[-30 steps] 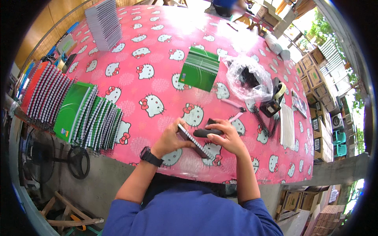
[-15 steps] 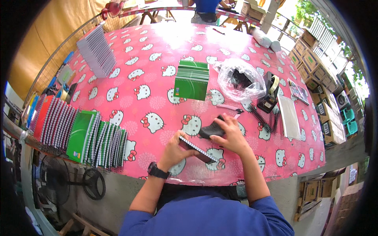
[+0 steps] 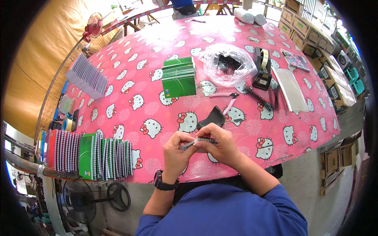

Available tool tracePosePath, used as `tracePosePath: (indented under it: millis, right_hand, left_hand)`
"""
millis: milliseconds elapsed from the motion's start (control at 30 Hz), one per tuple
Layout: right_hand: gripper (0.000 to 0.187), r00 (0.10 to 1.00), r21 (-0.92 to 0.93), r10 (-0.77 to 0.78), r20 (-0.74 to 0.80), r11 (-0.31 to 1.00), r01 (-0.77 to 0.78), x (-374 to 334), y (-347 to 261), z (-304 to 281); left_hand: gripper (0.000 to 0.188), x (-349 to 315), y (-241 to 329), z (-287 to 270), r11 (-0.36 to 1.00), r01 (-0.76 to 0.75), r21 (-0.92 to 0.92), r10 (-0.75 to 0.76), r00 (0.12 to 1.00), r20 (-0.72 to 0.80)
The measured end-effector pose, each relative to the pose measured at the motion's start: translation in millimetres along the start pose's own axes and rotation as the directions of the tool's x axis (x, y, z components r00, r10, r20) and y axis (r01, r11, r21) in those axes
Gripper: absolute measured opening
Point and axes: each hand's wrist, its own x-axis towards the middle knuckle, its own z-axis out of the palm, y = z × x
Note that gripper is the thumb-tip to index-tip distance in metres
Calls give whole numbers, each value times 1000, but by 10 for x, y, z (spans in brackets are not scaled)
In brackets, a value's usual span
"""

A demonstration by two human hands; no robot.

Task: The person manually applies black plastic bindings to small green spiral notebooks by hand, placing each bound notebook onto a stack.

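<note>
Close to the table's near edge, a small spiral notebook (image 3: 190,145) is held between my two hands, its coil edge upward. My left hand (image 3: 177,152) pinches one end with thumb and fingers, a black watch on that wrist. At the coil, my right hand (image 3: 221,146) grips the other end. Fingers cover most of the notebook. Just beyond them lies a curved black object (image 3: 212,117) whose kind I cannot make out. Pink-handled pliers (image 3: 229,103) rest past it. A stack of green notebooks (image 3: 179,84) stands farther off.
Rows of green notebooks (image 3: 87,157) and red notebooks (image 3: 52,151) line the left edge, with a pale stack (image 3: 87,76) behind. Rightward are a plastic bag (image 3: 210,70), a tape dispenser (image 3: 261,76), loose black coils (image 3: 258,98) and a clear-wrapped pack (image 3: 290,90).
My right hand has left the curved black object and now grips the notebook's coil edge. The notebook has turned in my left hand. The whole view has shifted.
</note>
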Motion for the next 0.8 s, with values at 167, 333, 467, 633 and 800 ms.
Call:
tracePosePath:
  millis: [167,333,467,633,800]
  right_hand:
    - [24,979,-133,-200,38,970,204,2,-47,10]
    - [23,966,-145,-249,66,956,256,56,-46,7]
    - [24,950,-167,-272,153,940,296,60,-50,57]
    - [33,924,-158,-312,221,923,350,1,-78,77]
    - [79,933,-217,-320,167,911,351,62,-167,-5]
  left_hand:
    - [20,-31,14,-6,995,2,-103,-7,999,-48]
    - [21,-67,44,-63,1000,2,3,-2,999,-37]
    - [23,-131,2,-167,994,-46,99,49,998,-28]
    - [25,-147,24,-213,995,-66,79,71,996,-54]
    - [31,-330,532,-712,965,-193,178,256,841,-477]
